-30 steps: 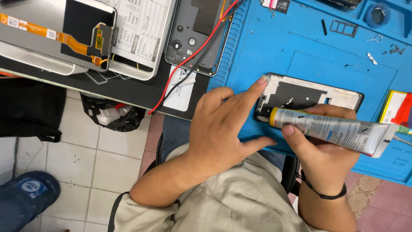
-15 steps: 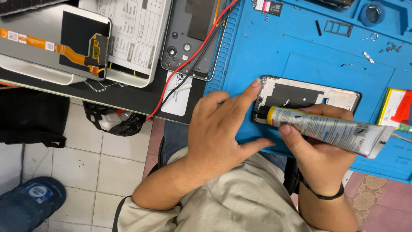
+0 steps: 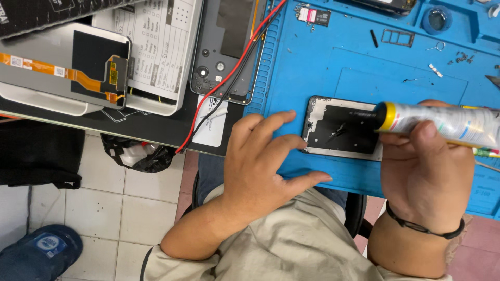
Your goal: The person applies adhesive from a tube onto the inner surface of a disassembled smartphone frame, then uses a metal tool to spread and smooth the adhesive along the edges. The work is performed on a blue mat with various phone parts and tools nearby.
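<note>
Sliding right hand (image 3: 424,174) and glue tube (image 3: 442,124) rightward along phone frame (image 3: 341,127); left hand (image 3: 263,161) flattening, apparently releasing its edge.

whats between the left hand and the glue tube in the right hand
In the head view, the opened phone frame lies between them on the blue mat. The left hand touches its left edge; the glue tube, held by the right hand, has its black tip over the frame's right part.

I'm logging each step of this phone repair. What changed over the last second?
The right hand swung the glue tube from a slant to nearly level, and its black nozzle moved from the phone frame's left end toward its right side. The left hand drew its forefinger back off the frame's top corner; its fingertips now rest at the left edge. The frame stayed on the blue mat, and the right hand kept hold of the tube.
</note>
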